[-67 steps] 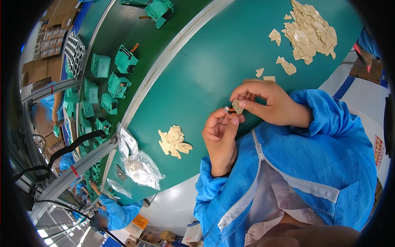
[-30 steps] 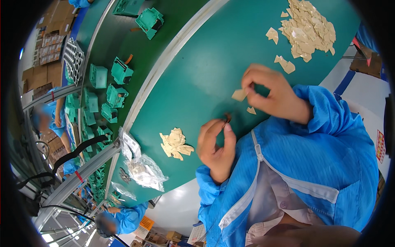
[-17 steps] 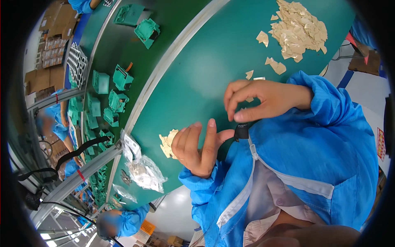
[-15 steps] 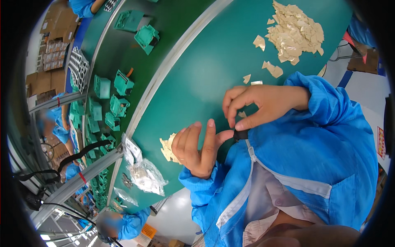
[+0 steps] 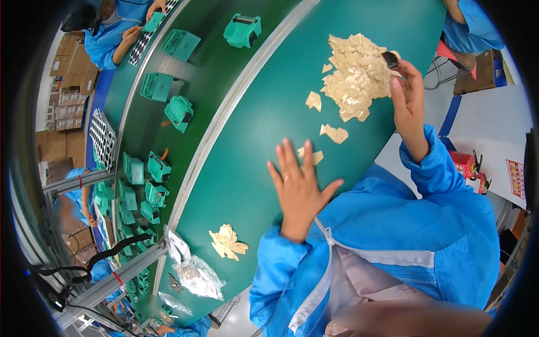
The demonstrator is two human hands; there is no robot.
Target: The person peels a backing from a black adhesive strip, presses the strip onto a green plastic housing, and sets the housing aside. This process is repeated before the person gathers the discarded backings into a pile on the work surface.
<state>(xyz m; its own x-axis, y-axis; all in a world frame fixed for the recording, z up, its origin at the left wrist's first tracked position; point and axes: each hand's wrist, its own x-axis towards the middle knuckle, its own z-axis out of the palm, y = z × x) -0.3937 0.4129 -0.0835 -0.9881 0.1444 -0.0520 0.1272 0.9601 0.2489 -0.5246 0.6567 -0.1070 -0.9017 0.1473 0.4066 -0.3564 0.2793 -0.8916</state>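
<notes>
My left hand [image 5: 300,194] lies palm down with spread fingers on the green tabletop [image 5: 252,151], holding nothing. Two cream scraps lie just beyond its fingertips. Over at the right, my right hand [image 5: 409,92] reaches to the edge of a heap of cream, jagged flat pieces [image 5: 356,73]. A small, dark, curved black piece [image 5: 390,60] is at its fingertips; the exact grip is partly hidden. Several loose cream pieces [image 5: 335,133] lie between the heap and my left hand.
A smaller cream pile [image 5: 227,242] and clear plastic bags [image 5: 199,275] lie at the near left. Beyond a metal rail [image 5: 224,104], green housings [image 5: 179,112] stand on a darker strip. A co-worker in blue [image 5: 115,33] handles a green part at the far left.
My right hand has moved away from my chest to the cream heap with the black piece. My left hand has uncurled and now lies flat. The view has shifted.
</notes>
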